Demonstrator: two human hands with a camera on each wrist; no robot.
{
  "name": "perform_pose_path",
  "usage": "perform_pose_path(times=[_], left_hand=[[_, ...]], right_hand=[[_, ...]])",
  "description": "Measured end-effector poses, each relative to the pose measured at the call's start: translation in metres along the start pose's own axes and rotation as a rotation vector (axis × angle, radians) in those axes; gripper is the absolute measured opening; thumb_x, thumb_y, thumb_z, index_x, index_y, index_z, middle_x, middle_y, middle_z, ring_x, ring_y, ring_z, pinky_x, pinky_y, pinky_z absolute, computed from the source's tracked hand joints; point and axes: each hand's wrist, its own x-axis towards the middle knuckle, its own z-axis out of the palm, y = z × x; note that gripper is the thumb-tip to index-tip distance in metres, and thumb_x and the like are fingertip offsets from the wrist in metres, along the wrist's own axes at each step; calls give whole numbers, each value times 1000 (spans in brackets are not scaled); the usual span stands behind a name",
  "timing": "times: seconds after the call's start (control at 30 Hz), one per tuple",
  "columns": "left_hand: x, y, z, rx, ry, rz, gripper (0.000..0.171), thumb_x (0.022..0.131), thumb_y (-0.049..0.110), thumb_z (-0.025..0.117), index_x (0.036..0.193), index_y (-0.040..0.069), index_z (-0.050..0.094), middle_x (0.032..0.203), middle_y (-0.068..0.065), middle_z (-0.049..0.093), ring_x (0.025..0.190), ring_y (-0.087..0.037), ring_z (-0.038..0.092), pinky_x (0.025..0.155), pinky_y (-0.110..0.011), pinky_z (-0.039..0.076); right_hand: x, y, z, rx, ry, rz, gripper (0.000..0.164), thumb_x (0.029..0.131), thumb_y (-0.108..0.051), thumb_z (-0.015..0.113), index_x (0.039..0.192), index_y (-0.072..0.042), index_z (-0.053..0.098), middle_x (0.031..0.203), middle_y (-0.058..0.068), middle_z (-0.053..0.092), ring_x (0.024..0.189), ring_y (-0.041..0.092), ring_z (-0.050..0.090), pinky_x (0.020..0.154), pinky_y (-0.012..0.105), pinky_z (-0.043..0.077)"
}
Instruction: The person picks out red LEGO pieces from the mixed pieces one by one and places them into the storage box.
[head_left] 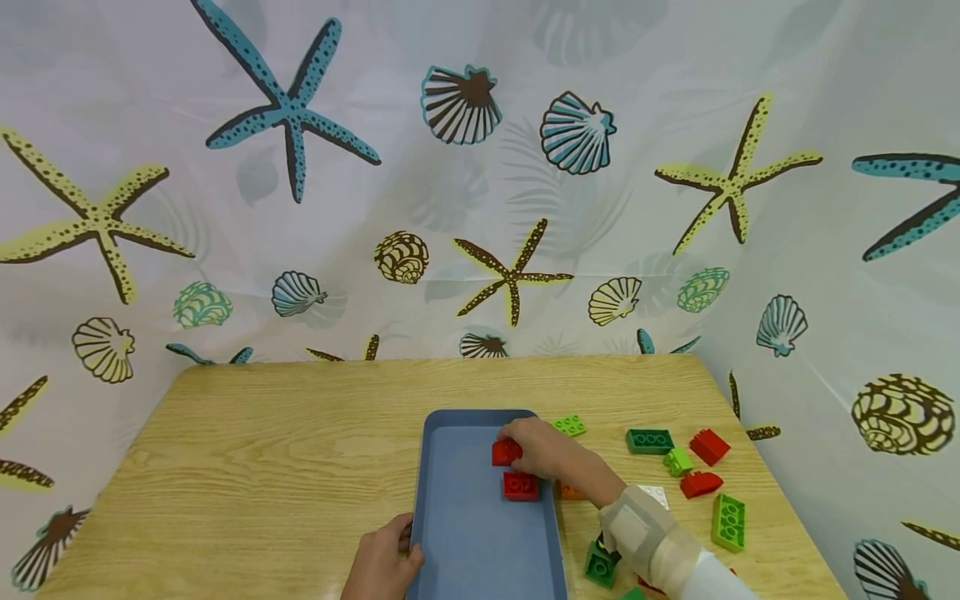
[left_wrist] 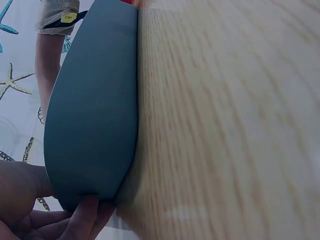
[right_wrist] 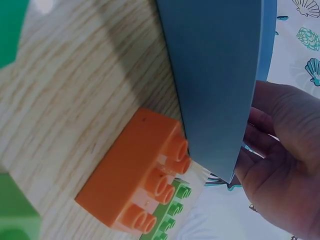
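A blue-grey tray (head_left: pixel 480 542) lies on the wooden table. My left hand (head_left: pixel 384 560) grips its left edge near the front, fingers curled under and around the rim, as the left wrist view shows at the tray's wall (left_wrist: pixel 95 100). Inside the tray's far right part, my right hand (head_left: pixel 542 450) pinches a red building brick (head_left: pixel 506 452) between thumb and fingers. Just in front of it sits a second red brick (head_left: pixel 521 486), near the right wall. In the right wrist view the tray wall hides the brick in my fingers.
Right of the tray lie an orange brick (right_wrist: pixel 135 170), a lime brick (head_left: pixel 570 426), a dark green brick (head_left: pixel 649 442), a red brick (head_left: pixel 709 447), a curved red brick (head_left: pixel 701 484) and a green brick (head_left: pixel 729 522). A patterned curtain (head_left: pixel 360 183) surrounds the table (head_left: pixel 262 467).
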Motion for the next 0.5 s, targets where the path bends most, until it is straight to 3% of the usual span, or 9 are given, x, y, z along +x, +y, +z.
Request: perform_pose_path(times=[0.23,0.5], left_hand=[[1,2,0,-3,-19,-16,38,72,0,62,107,-15,57,86,-17,68,69,-14,62,58,-31,55],[0,3,1,0,-19,-30,38,73,2,62,108,-13,57,87,-17,67,71,-15,62,59,-31,55]], right_hand=[[-3,3,-1,12,7,-3,39,77,-15,70,114,-5,61,108,7,61,91,15,51,76,32,50],[-15,3,-18,73,39,15,39,84,-20,63,120,-5,58,117,8,60,103,19,52,86,40,49]])
